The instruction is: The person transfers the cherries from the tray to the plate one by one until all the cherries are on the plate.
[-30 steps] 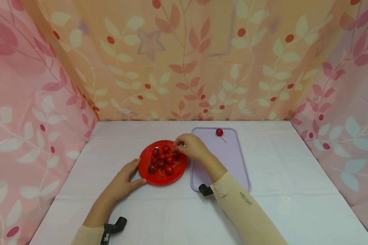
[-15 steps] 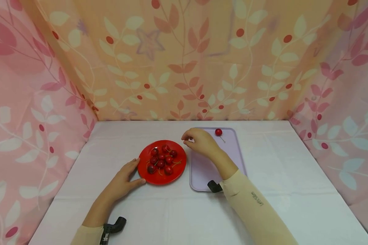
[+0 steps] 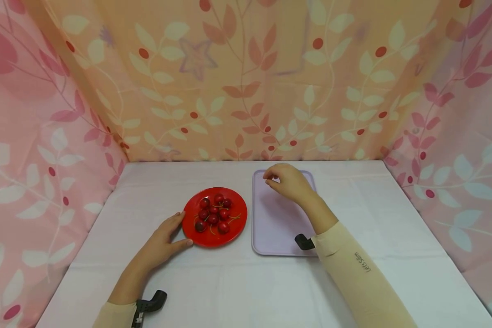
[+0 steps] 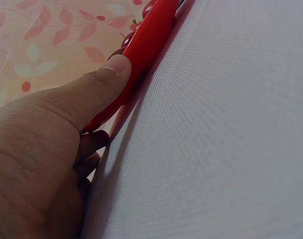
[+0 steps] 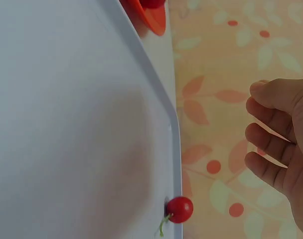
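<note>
In the head view my left hand (image 3: 168, 237) steadies a red plate (image 3: 207, 239), with its thumb on the near rim and fingers at the left side. Several stemmed cherries (image 3: 213, 219) lie clustered on that plate. My right hand (image 3: 291, 182) is over the far part of a lilac tray (image 3: 266, 228), thumb and forefinger pinched together. A small dark red bit shows between them, seemingly a cherry, mostly hidden by the fingers. One cherry (image 5: 180, 209) rests at the tray's far edge in the right wrist view; the hand hides it from the head view.
Plate and tray stand side by side on a white-covered table (image 3: 213, 282), a narrow gap between them. Leaf-patterned curtains (image 3: 246, 82) enclose the back and both sides. A black camera mount (image 3: 151, 302) sits on each wrist.
My right hand has moved away from the plate, rightward and slightly back, over the tray, keeping its pinch. The left hand has stayed at the plate, and the tray cherry has become covered from view.
</note>
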The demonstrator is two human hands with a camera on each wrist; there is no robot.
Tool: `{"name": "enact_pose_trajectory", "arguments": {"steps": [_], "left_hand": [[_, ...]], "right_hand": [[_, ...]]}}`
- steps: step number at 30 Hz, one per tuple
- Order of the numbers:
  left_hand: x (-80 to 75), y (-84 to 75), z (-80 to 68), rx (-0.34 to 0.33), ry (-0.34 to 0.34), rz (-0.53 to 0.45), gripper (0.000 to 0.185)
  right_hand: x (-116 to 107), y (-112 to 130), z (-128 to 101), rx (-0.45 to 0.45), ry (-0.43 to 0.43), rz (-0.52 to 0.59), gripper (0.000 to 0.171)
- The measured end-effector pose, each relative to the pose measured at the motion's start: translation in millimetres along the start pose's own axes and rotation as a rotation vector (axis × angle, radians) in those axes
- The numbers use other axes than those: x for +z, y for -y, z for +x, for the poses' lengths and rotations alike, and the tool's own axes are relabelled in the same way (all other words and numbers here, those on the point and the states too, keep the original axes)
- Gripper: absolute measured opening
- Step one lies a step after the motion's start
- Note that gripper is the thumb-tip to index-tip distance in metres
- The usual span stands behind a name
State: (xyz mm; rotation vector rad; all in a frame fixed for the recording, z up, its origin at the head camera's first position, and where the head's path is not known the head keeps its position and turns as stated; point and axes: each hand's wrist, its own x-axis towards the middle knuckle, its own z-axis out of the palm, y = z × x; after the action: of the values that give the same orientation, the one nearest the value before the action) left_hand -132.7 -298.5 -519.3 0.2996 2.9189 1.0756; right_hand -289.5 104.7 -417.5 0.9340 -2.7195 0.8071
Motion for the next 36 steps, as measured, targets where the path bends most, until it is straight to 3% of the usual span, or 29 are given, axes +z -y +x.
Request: {"name": "enact_pose_trajectory", "arguments": {"steps": [15,24,36], "left_hand": [[-0.3,-2.6,1.0,0.005,0.004,-0.022,0.095],[0.8,-2.2,0.8,0.007,-0.001,-0.019,0.095],[1.2,0.2,-0.5,-0.005,-0.008,-0.008,0.096]], "right_hand": [[-15,-43,-11,0.167,-0.031,-0.003,0.014],[-11,-72,-20,0.242,-0.027,-0.021,0.014],[-1,-91,-37,0.348,-0.004,-0.011,0.019]]}}
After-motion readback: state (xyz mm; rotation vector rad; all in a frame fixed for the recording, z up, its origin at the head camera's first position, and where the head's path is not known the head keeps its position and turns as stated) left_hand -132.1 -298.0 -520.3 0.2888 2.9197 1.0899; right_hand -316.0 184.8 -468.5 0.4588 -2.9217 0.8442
